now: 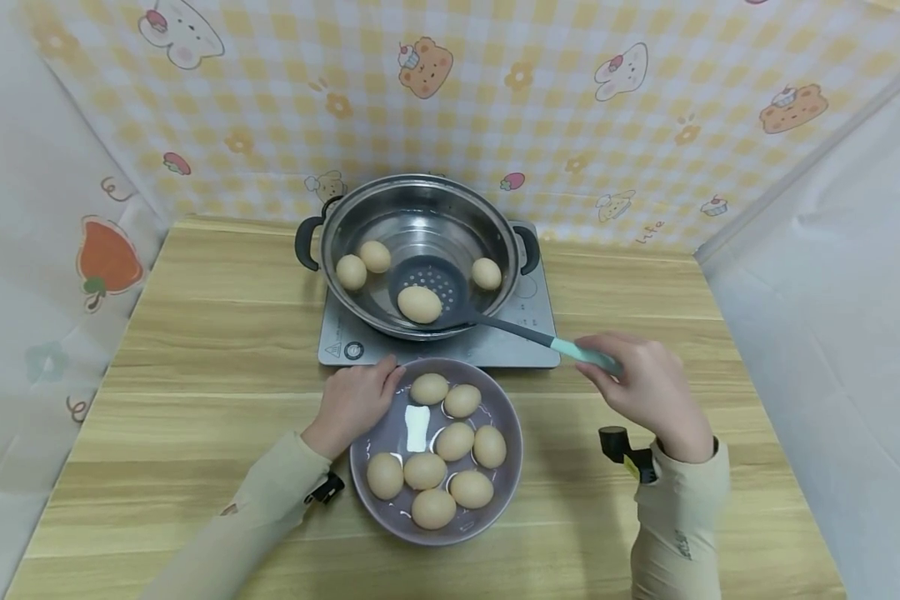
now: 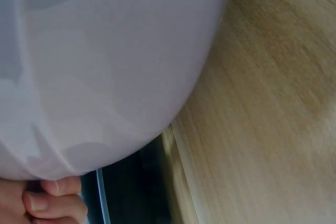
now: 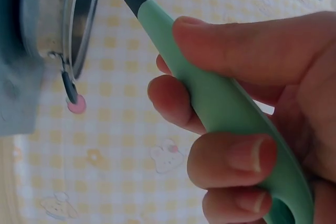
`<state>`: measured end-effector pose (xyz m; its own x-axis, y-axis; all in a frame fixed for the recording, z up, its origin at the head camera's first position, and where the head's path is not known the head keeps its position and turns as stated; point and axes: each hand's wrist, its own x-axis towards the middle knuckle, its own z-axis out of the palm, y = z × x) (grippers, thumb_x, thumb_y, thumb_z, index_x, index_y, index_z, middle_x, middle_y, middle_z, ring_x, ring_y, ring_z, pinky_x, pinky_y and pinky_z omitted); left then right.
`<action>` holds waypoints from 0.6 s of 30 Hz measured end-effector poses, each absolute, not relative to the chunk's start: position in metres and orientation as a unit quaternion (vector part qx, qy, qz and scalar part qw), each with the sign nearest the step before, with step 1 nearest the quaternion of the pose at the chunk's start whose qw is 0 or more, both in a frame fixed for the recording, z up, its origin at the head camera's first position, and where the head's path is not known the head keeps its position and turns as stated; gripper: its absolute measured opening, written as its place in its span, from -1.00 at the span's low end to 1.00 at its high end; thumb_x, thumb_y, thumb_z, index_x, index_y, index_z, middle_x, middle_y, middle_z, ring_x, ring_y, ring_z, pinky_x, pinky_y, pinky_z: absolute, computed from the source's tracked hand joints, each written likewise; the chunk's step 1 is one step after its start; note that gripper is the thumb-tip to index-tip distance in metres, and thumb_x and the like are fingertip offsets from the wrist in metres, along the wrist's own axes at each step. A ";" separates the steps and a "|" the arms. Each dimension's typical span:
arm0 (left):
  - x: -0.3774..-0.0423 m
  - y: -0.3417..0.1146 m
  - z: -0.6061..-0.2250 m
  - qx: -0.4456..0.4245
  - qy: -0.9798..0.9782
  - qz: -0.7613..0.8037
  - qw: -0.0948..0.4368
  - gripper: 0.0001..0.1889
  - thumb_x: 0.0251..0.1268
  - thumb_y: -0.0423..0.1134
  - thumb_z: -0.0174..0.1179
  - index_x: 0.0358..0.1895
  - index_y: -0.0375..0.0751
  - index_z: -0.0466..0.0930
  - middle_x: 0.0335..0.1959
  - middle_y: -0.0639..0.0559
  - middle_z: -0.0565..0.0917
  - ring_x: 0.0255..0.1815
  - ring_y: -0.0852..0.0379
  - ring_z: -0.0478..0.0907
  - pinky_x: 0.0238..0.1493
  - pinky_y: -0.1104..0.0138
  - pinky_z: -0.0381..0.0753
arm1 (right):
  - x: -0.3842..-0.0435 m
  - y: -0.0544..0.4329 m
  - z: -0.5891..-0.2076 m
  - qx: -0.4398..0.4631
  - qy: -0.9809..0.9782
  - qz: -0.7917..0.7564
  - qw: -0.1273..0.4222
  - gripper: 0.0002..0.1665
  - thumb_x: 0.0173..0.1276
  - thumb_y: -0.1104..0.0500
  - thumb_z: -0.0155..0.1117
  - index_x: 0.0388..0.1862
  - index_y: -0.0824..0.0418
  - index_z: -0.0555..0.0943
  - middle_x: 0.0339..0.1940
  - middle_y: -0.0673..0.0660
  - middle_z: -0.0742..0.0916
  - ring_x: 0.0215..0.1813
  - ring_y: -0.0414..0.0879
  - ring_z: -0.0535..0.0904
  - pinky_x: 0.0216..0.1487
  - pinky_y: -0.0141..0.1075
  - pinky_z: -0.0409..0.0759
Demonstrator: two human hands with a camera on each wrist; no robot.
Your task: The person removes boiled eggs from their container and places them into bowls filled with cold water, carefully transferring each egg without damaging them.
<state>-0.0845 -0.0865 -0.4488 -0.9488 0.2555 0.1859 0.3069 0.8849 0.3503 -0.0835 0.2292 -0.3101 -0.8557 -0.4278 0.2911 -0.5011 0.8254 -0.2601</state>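
Observation:
My right hand (image 1: pixel 648 387) grips the mint-green handle of a dark grey skimmer (image 3: pixel 220 103), the fingers and thumb wrapped round it. The skimmer's perforated bowl is inside a steel pot (image 1: pixel 345 304), with one egg (image 1: pixel 419 304) lying on it near the front rim. Three more eggs lie in the pot: two at the left (image 1: pixel 352 272) and one at the right (image 1: pixel 486 273). My left hand (image 1: pixel 356 400) holds the upper left rim of a purple-grey bowl (image 1: pixel 512 475), its curled fingers against the bowl (image 2: pixel 115 66) in the left wrist view. Several eggs (image 1: pixel 424 471) lie in that bowl.
The pot, with black side handles (image 1: pixel 530 250), stands on a flat silver induction cooker (image 1: pixel 528 308) at the back of the wooden table (image 1: pixel 217 333). A yellow checked sheet (image 1: pixel 480 125) hangs behind it. White sheets (image 1: pixel 817 275) stand along both sides.

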 end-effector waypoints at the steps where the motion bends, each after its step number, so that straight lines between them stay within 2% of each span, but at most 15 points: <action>1: -0.084 -0.086 -0.448 -0.144 -0.969 -0.192 0.066 -0.78 0.30 -0.11 0.04 -0.48 -0.10 0.43 -0.83 0.03 0.32 -0.82 0.06 0.25 -0.81 0.28 0.10 | -0.082 0.231 -0.309 0.246 -0.948 0.165 0.116 -0.77 -0.03 0.27 0.43 -0.32 0.23 0.67 -0.43 0.06 0.71 -0.64 -0.26 0.39 -0.64 -0.39 0.30; 12: -0.084 -0.086 -0.450 -0.143 -0.969 -0.191 0.070 -0.77 0.31 -0.10 0.03 -0.49 -0.08 0.41 -0.82 -0.01 0.36 -0.81 -0.01 0.30 -0.81 0.25 0.11 | -0.055 0.253 -0.296 0.246 -0.948 0.157 0.127 -0.70 -0.11 0.33 0.43 -0.30 0.21 0.65 -0.51 -0.02 0.67 -0.70 -0.37 0.24 -0.69 -0.45 0.23; 18: -0.085 -0.086 -0.450 -0.146 -0.968 -0.189 0.076 -0.77 0.31 -0.10 0.02 -0.48 -0.09 0.42 -0.82 0.00 0.36 -0.81 0.00 0.31 -0.81 0.25 0.12 | -0.043 0.267 -0.295 0.266 -0.938 0.182 0.129 -0.64 -0.18 0.41 0.43 -0.29 0.24 0.64 -0.48 0.00 0.68 -0.61 -0.39 0.35 -0.58 -0.53 0.29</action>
<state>-0.0850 -0.0863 -0.4499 -0.9457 0.2538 0.2031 0.3116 0.8859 0.3436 -0.0428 0.2672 -0.2946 -0.8246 -0.4523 0.3397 -0.5466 0.7918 -0.2726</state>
